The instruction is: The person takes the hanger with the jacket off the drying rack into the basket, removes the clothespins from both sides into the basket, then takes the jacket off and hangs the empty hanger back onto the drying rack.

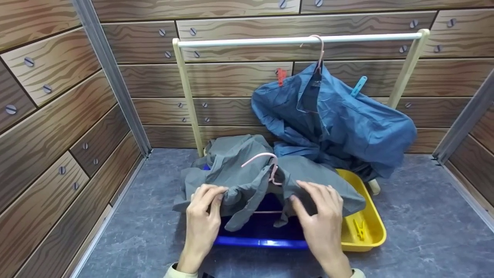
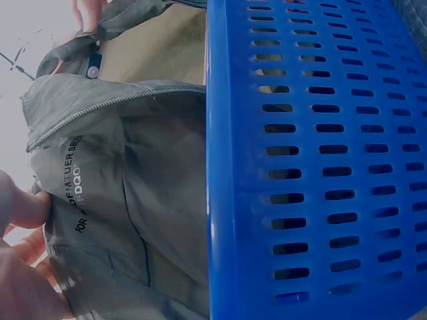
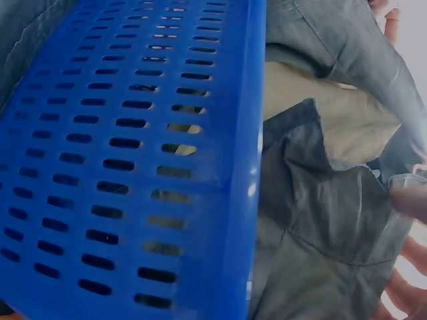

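A grey zip jacket lies draped over a blue slotted basket, with a pink hanger inside it, its hook sticking up at the collar. My left hand pinches the jacket's front on the left of the collar. On the other side, my right hand holds the opposite front panel between thumb and fingers. Seen from the left wrist, the thumb presses the cloth beside printed lettering. In the right wrist view, the right fingers grip the jacket beyond the basket's rim.
Behind, a blue jacket hangs on a rack's white rail, with a red clip and a light-blue clip on its shoulders. A yellow tray at the right contains a yellow clip.
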{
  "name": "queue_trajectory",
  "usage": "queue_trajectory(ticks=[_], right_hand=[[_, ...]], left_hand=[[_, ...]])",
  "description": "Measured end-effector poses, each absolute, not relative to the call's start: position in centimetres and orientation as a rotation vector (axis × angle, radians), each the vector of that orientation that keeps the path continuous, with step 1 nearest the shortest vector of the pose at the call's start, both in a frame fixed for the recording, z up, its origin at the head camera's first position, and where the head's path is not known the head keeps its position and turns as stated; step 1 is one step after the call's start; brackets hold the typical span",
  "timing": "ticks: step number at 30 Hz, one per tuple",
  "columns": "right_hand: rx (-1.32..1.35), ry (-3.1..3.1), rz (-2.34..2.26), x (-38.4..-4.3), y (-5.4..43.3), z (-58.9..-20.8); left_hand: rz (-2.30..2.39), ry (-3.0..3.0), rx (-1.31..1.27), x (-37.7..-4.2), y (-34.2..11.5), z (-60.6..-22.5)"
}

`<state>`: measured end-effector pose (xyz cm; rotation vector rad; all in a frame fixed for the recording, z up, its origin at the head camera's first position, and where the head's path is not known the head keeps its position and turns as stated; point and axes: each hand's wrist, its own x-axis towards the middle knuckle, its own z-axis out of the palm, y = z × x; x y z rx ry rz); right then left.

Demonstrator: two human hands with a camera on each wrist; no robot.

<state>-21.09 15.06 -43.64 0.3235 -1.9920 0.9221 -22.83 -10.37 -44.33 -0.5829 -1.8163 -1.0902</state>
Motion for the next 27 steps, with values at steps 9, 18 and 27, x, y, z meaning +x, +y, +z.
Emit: queue_trajectory(ticks=[9, 18, 27], right_hand=[[0.385, -1.869, 0.937, -21.8, 16.7, -43.6], [0.36, -1.88, 0.929, -22.1, 18.3, -43.5], [0.346, -1.909, 0.959, -22.3, 18.7, -43.6]], left_hand=[[-1.081, -1.797, -0.571, -22.8, -10.7, -44.3], [-1.083, -1.77, -0.552, -23.1, -11.4, -44.1], [-1.08, -1.751, -0.541, -23.2, -11.5, -44.2]])
